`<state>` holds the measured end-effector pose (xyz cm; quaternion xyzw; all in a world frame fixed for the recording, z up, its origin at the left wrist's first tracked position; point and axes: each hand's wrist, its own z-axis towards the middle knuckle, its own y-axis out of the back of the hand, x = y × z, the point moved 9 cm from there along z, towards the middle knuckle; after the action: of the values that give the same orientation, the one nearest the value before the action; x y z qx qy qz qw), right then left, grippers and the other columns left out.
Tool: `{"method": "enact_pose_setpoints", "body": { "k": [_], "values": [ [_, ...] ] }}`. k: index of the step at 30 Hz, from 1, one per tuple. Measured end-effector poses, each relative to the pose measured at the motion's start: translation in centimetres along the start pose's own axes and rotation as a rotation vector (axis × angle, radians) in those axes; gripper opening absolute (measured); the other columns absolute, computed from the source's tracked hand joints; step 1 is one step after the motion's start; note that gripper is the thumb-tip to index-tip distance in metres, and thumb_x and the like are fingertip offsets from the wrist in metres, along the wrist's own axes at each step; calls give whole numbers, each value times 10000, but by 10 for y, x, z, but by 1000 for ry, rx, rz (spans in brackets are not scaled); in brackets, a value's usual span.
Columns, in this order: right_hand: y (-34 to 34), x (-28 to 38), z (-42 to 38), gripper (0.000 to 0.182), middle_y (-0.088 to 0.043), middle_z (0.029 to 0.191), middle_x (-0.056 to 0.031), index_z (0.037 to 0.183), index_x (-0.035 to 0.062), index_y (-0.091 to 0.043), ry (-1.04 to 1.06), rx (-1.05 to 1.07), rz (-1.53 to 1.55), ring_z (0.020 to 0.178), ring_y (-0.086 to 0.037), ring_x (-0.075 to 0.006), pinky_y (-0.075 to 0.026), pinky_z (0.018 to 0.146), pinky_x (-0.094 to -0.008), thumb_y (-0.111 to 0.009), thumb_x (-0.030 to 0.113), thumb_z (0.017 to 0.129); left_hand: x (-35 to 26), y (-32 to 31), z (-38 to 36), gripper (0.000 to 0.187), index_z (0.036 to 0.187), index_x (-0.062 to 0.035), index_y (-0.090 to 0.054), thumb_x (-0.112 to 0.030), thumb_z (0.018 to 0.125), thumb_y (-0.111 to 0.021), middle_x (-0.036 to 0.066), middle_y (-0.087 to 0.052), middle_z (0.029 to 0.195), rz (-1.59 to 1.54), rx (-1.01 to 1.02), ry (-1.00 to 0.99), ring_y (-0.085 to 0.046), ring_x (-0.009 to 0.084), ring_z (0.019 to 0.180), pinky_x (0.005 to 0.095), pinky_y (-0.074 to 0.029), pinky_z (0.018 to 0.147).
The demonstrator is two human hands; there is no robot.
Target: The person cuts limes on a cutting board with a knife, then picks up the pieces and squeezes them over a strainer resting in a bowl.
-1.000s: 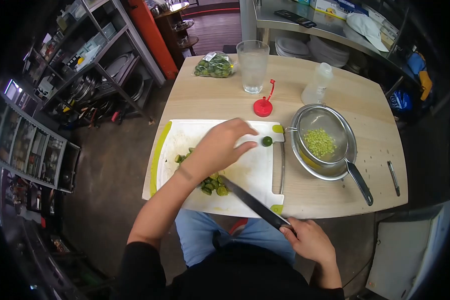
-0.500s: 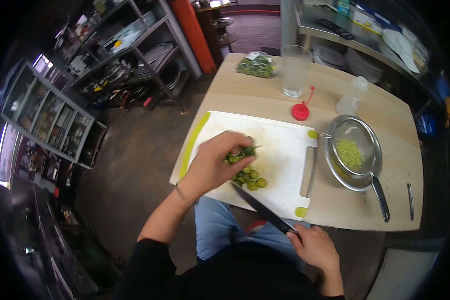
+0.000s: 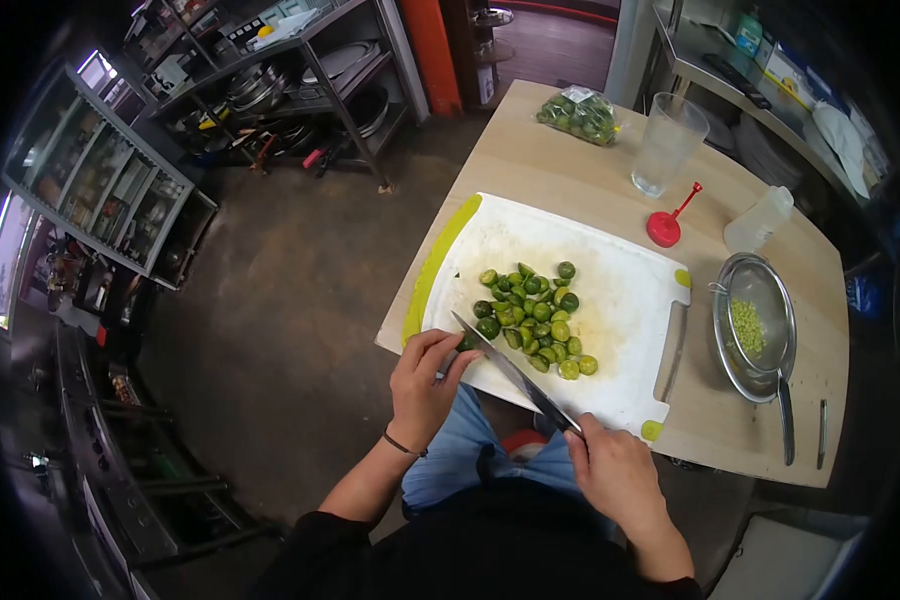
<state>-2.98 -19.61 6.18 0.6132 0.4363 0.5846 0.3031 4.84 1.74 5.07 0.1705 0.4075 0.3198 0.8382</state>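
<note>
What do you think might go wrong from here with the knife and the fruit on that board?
The knife lies close to the left hand, so a slip might nick a finger. The small green fruit at its fingertips is near the edge of the cutting board and might roll off.

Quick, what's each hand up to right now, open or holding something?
Left hand: closed, fingertips on a lime.
Right hand: closed, holding the knife by its handle.

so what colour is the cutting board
The board is white, with a lime-green left edge and lime-green right corners; it shows best in the head view.
</note>
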Motion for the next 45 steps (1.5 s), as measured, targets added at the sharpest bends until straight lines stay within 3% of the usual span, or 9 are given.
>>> {"method": "enact_pose_setpoints", "body": {
  "k": [10,15,20,22,28,31,33,36,45],
  "values": [
    [12,11,4,191,-613,609,-208,950,33,-598,-90,67,4,592,-629,-419,-507,590,-515,-602,224,950,8,-4,-9,204,924,-28,-732,-5,742,-821,83,-679,902,-124,-74,-54,-675,200,753,292,-556,633],
    [15,16,5,157,-642,634,-164,921,36,-561,-42,112,-75,576,-645,-385,-522,540,-484,-575,190,953,4,-2,-1,197,914,-22,-729,15,742,-816,84,-685,903,-140,-48,-69,-680,184,731,277,-563,609],
    [9,25,21,152,-632,609,-170,888,30,-549,-19,114,-89,556,-645,-379,-523,513,-462,-566,168,948,2,-3,3,194,908,-15,-727,25,739,-812,90,-692,918,-139,-13,-85,-685,187,749,280,-566,616],
    [2,30,36,140,-632,607,-176,879,25,-547,-12,112,-97,550,-647,-378,-524,509,-458,-564,150,939,4,-5,2,189,902,-14,-730,12,740,-825,95,-697,911,-152,21,-59,-695,204,798,287,-566,692],
    [-12,48,83,105,-643,635,-199,902,-10,-559,112,48,-36,586,-667,-375,-538,542,-459,-554,93,887,9,-8,-3,185,905,-12,-724,29,748,-812,90,-696,919,-152,3,-20,-686,189,775,274,-561,649],
    [-11,48,83,130,-644,648,-209,924,-20,-567,114,75,21,620,-673,-381,-542,573,-469,-550,107,902,7,-8,-4,182,908,-15,-722,27,754,-809,86,-697,925,-142,-17,-47,-680,177,759,267,-556,627],
    [-11,37,72,199,-621,631,-212,945,-13,-565,42,137,37,643,-649,-419,-511,592,-519,-546,184,969,4,-8,-6,179,909,-15,-722,25,757,-808,85,-698,924,-135,-37,-81,-680,175,759,267,-556,627],
    [-2,21,43,212,-632,652,-214,948,-7,-570,-38,205,-7,663,-653,-425,-513,607,-530,-543,202,973,8,-9,-7,190,907,-18,-727,37,742,-803,89,-690,929,-162,-24,-27,-688,217,820,306,-570,689],
    [15,19,30,227,-654,665,-185,960,25,-610,24,76,-91,643,-662,-406,-536,607,-495,-577,250,953,0,-6,-9,184,915,-25,-716,30,755,-787,107,-678,920,-123,-46,-142,-675,254,828,331,-552,736]
  ]
}}
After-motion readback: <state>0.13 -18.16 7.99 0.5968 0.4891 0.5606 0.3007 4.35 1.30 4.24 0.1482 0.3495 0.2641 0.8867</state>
